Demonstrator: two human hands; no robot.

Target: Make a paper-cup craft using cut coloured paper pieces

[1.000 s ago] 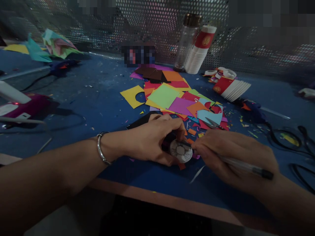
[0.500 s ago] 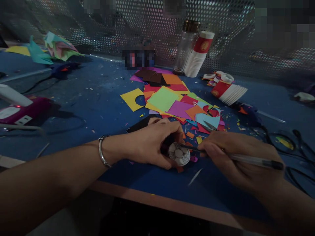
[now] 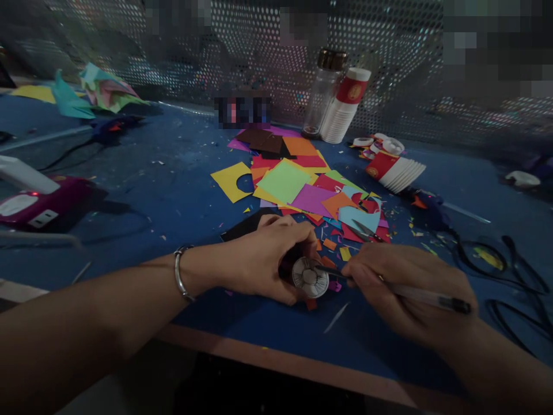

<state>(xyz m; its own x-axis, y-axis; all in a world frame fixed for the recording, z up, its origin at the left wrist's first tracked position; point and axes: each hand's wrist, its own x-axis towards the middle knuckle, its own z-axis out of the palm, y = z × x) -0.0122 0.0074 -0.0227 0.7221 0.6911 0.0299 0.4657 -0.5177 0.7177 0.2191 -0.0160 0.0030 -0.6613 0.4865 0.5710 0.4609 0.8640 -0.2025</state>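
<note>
My left hand [image 3: 263, 259], a silver bangle on its wrist, is closed round a small dark object whose round white end [image 3: 309, 278] faces me, marked with short radial lines. My right hand [image 3: 406, 288] grips a clear pen [image 3: 415, 295] with a black cap end, and the pen's tip touches the upper right edge of that white disc. Both hands rest on the blue table [image 3: 173, 190] near its front edge.
A pile of coloured paper squares [image 3: 302, 184] and scraps lies just behind my hands, with small scissors [image 3: 363, 229] on it. Farther back stand a clear bottle [image 3: 322, 95] and stacked paper cups [image 3: 345, 106]; more cups [image 3: 397, 170] lie right. A purple glue gun [image 3: 38, 202] sits left, black cables [image 3: 501, 259] right.
The view has tilted slightly, so everything sits a little lower and further left in the picture. The pen tip stays on the disc, shifting a little along its edge.
</note>
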